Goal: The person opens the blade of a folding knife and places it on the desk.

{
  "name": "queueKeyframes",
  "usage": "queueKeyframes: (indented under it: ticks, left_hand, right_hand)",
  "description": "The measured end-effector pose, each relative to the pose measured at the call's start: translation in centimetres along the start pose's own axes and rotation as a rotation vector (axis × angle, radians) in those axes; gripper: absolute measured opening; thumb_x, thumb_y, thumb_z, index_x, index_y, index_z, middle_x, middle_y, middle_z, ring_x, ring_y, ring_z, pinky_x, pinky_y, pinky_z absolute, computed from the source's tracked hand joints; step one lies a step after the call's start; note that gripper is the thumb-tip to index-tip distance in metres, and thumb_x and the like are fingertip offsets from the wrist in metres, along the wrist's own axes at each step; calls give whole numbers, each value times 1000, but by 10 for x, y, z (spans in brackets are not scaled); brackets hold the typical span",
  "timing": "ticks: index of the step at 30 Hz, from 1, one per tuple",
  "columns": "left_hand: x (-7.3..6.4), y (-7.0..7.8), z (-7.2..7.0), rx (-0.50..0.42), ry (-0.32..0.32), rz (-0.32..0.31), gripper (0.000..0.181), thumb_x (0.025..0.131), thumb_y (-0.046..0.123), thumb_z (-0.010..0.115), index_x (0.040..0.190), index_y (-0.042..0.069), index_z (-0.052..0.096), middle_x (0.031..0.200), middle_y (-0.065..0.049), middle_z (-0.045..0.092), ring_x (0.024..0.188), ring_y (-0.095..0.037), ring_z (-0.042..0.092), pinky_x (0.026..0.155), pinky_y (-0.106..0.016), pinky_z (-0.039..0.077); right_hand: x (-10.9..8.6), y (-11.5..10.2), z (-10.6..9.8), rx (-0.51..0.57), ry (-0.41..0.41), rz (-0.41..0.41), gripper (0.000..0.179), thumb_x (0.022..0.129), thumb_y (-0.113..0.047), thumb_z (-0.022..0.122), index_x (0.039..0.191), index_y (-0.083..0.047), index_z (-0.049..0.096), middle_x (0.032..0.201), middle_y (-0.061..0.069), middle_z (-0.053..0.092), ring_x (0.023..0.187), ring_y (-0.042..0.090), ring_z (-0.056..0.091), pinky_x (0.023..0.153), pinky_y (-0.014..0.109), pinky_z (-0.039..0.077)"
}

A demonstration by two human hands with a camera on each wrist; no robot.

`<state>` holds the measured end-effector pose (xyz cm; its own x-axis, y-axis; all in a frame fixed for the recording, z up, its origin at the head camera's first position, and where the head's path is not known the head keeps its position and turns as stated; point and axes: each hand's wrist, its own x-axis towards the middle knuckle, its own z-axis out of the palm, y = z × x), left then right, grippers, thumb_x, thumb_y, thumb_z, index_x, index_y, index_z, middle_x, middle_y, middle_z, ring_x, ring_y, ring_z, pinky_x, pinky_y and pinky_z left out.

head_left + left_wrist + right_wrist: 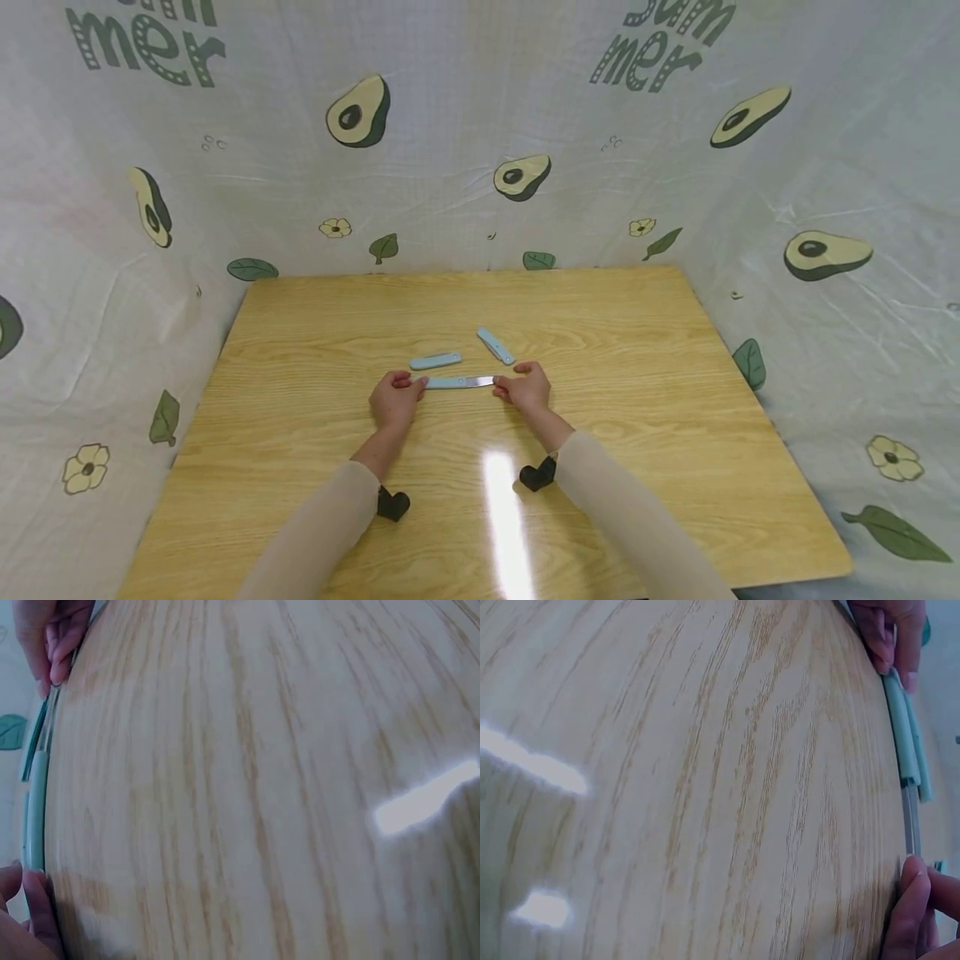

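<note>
A folding knife [446, 383] with a light blue handle lies level across the middle of the table, its shiny blade [480, 382] extended to the right. My left hand [395, 402] pinches the handle's left end between thumb and fingers. At the other end, my right hand [528, 388] pinches the blade near its tip, which the fingers cover. Just behind the handle lies a second light blue folding knife [436, 361], folded. A third folding knife [496, 346], also folded, rests at a slant behind the blade. Both wrist views show the handle [901, 731] and blade between the two hands.
The wooden table [300, 333] reaches well out on all sides of the hands. White cloth [450, 233] printed with avocados and leaves hangs at the back and both sides. A bright light reflection [504, 508] lies on the tabletop between the forearms.
</note>
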<state>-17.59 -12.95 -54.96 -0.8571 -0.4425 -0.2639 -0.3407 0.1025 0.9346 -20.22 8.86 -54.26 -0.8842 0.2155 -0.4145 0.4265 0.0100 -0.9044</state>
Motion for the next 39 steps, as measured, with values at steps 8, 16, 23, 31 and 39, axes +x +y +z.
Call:
queueKeyframes:
  ticks: [8, 16, 23, 31, 39]
  left_hand:
    - [7, 6, -9, 119, 116, 87, 33, 84, 25, 76, 107, 3, 65, 93, -11, 66, 78, -18, 65, 65, -22, 54]
    - [14, 10, -13, 125, -21, 53, 44, 90, 23, 68, 128, 4, 57, 124, -15, 64, 115, -28, 58, 99, -40, 52]
    - [13, 11, -11, 130, -75, 56, 46, 92, 14, 63, 134, 0, 53, 134, -19, 59, 126, -32, 54, 107, -42, 47]
    - [12, 12, -5, 117, -107, 22, 46, 92, 14, 62, 135, 2, 54, 136, -16, 58, 128, -30, 53, 108, -40, 46]
    - [14, 10, -4, 68, -73, 12, 44, 93, 16, 63, 135, 5, 56, 134, -13, 60, 127, -26, 56, 106, -37, 48]
  right_hand:
    - [3, -20, 14, -13, -20, -170, 43, 81, 1, 74, 118, 4, 52, 79, 12, 69, 64, 19, 71, 64, 27, 62]
    - [5, -32, 36, -276, -155, -235, 43, 87, -5, 69, 128, -3, 54, 113, 16, 69, 101, 27, 67, 69, 22, 57]
    - [2, -33, 51, -291, -235, -242, 48, 90, -3, 65, 135, -2, 50, 120, 18, 65, 111, 32, 63, 84, 33, 59]
    - [5, -29, 58, -282, -247, -194, 50, 90, -5, 65, 138, -4, 49, 121, 16, 65, 114, 29, 62, 92, 38, 57]
    - [2, -29, 64, -212, -246, -180, 52, 89, -3, 66, 139, -2, 49, 126, 18, 63, 118, 30, 60, 94, 38, 57]
